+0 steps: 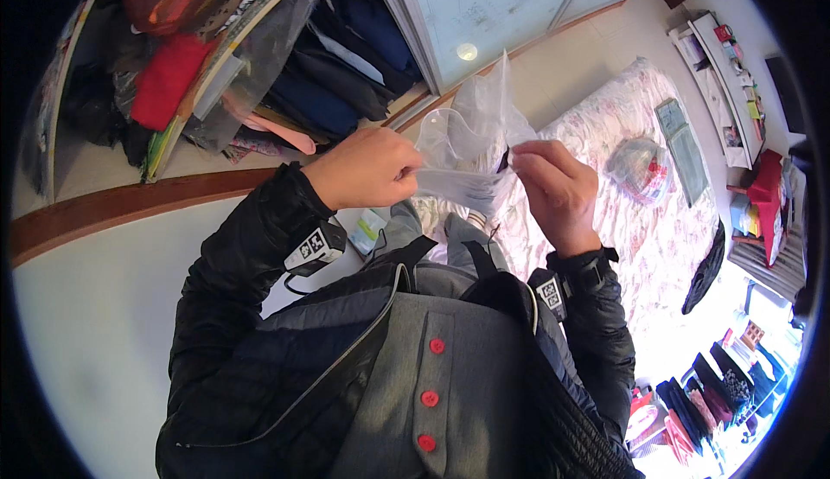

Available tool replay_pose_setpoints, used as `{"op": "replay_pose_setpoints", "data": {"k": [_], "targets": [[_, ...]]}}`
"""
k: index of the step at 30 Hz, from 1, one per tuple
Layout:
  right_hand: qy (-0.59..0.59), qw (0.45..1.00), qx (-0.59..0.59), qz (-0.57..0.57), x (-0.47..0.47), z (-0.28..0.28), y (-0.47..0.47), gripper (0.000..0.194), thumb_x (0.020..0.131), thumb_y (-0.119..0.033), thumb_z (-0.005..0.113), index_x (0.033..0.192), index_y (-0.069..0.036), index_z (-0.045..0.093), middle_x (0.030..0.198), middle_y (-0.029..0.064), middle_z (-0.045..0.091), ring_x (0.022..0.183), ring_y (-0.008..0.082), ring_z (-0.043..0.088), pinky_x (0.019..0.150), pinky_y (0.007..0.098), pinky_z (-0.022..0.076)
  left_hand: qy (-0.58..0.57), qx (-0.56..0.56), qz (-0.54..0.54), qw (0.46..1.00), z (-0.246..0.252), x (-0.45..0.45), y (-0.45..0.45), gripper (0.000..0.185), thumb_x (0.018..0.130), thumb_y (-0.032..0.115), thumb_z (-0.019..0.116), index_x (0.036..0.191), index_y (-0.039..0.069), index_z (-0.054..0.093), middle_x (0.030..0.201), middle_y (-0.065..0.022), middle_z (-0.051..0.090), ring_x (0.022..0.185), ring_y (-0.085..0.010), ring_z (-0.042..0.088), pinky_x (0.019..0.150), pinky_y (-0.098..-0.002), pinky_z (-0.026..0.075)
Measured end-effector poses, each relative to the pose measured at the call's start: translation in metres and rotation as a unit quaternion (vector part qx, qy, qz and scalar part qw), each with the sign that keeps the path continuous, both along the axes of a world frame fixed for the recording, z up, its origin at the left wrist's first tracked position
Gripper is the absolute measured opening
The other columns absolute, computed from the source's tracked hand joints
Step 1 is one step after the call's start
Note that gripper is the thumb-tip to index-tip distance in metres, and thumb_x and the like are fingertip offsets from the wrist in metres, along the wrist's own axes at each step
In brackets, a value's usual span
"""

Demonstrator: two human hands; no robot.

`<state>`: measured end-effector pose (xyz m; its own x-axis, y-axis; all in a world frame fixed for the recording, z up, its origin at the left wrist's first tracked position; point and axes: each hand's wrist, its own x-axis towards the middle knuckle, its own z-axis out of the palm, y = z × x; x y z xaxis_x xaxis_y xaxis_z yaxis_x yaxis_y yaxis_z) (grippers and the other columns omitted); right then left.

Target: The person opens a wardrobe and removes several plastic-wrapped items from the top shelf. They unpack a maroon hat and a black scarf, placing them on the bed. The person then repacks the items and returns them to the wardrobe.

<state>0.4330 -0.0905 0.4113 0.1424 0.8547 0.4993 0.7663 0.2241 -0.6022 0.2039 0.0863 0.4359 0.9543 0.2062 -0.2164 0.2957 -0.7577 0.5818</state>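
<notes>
Stretched between my two hands is a clear plastic bag (460,187), pulled taut and creased along its lower part. My left hand (373,168) pinches its left side in a closed fist. At the opposite side, the fingertips of my right hand (557,184) grip the plastic. Loose, transparent folds of the bag stand up above and between the hands. A small dark spot shows by my right fingertips; what it is I cannot tell. Below the hands are my open dark jacket and a grey garment with red buttons (429,399).
An open wardrobe (237,184) with folded dark clothes (343,70) lies at upper left, beside a frosted sliding door (493,5). To the right is a bed with a floral cover (603,232), bearing a filled plastic bag (639,168). Clothes hang at lower right (707,388).
</notes>
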Motion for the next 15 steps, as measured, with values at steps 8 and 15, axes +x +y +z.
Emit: {"op": "replay_pose_setpoints", "data": {"k": [8, 15], "targets": [[0.059, 0.986, -0.154, -0.037, 0.015, -0.038, -0.058, 0.013, 0.081, 0.006, 0.065, 0.089, -0.003, 0.067, 0.09, 0.0107, 0.067, 0.074, 0.0316, 0.067, 0.065, 0.0367, 0.0537, -0.15, 0.005, 0.013, 0.989, -0.043, 0.024, -0.02, 0.012, 0.082, 0.006, 0.067, 0.075, 0.0, 0.059, 0.076, -0.0128, 0.055, 0.069, -0.0331, 0.059, 0.064, -0.0409, 0.047], [0.106, 0.959, -0.257, 0.053, 0.017, -0.054, -0.052, 0.026, 0.081, 0.008, 0.054, 0.098, -0.003, 0.07, 0.092, 0.0176, 0.068, 0.083, 0.0398, 0.067, 0.073, 0.0429, 0.0532, -0.183, 0.019, -0.078, 0.98, -0.038, 0.038, -0.031, 0.009, 0.082, 0.002, 0.067, 0.083, 0.002, 0.058, 0.086, -0.0119, 0.053, 0.078, -0.0318, 0.058, 0.067, -0.0398, 0.046]]}}
